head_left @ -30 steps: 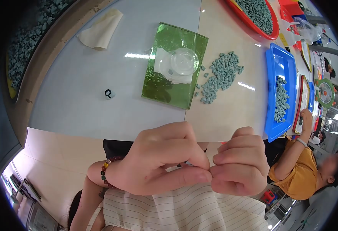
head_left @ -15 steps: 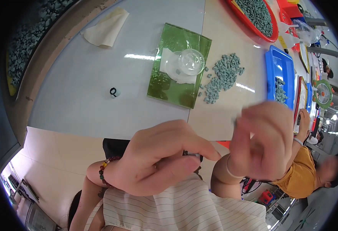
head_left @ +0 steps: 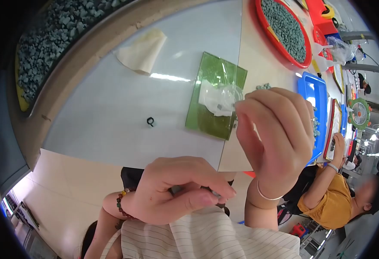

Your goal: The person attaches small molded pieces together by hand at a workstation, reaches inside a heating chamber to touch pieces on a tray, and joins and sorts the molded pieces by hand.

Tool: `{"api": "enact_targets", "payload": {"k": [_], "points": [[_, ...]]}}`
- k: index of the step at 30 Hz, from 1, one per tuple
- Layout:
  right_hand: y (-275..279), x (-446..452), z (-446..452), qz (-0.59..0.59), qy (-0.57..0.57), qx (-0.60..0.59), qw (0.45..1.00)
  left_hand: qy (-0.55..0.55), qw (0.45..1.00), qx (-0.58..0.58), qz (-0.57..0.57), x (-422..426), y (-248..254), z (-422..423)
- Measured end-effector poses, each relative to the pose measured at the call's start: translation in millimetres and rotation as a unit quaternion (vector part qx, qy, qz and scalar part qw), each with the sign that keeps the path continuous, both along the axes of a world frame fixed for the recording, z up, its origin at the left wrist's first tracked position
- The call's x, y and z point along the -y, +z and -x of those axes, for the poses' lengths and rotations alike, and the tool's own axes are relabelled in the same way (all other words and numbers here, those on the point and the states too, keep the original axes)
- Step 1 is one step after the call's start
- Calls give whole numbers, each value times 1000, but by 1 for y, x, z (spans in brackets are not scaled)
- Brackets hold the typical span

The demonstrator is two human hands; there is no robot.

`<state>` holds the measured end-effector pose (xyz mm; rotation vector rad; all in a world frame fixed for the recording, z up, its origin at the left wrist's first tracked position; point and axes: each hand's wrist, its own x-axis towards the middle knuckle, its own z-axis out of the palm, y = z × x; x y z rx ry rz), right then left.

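My left hand [head_left: 180, 190], with a beaded bracelet, is closed near my lap. A small dark and silvery thing shows between its thumb and index finger, mostly hidden. My right hand [head_left: 280, 129], with a thin bangle, reaches over the table; its thumb and fingertips are pinched at the edge of a small clear cup [head_left: 231, 91]. What the pinch holds, if anything, is too small to make out. The cup rests with a white patch [head_left: 210, 100] on a green slab [head_left: 213, 126]. Behind my right hand, a pile of grey-green stone chips [head_left: 263, 86] is mostly hidden.
A small black loop [head_left: 150, 122] and a cream cloth [head_left: 144, 54] lie on the table to the left. A red basin [head_left: 308, 58] of stones and a blue tray [head_left: 303, 88] stand right. Nearby sits a person in an orange shirt [head_left: 334, 200]. A dark stone-filled container [head_left: 55, 47] is at upper left.
My right hand has moved up and forward from beside my left hand to the clear cup, covering much of the stone pile. My left hand stays closed. The view has shifted slightly.
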<state>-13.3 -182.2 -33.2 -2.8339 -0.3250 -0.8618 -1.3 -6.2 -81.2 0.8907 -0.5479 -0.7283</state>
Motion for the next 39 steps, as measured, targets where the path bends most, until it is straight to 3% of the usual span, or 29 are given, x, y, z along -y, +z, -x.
{"api": "enact_targets", "payload": {"k": [5,7,9,12,16,22,28,31,34,37,39], "points": [[-7,1,5,-63,15,41,997,31,999,-1,-31,-7,2,2],[1,-2,18,-207,15,11,978,53,997,45,-26,-9,-2,4],[5,-3,29,-336,46,-19,940,96,994,7,-53,-3,6,9],[-1,-3,50,-502,110,-64,856,85,994,43,-53,3,3,11],[-9,-6,61,-520,111,-76,843,144,988,44,36,19,-4,20],[-14,-8,67,-476,86,-64,873,129,988,77,-15,19,-1,21],[-10,-3,75,-286,72,-11,956,127,983,124,-46,22,1,21],[-10,2,78,-257,85,-2,963,95,972,204,-66,22,2,17],[-12,2,81,-265,72,-5,961,94,971,208,-75,24,0,18],[-15,3,84,-308,55,-22,950,38,987,85,-127,22,7,20],[-14,0,78,-377,59,-21,924,-26,996,0,-84,26,7,20]]}}
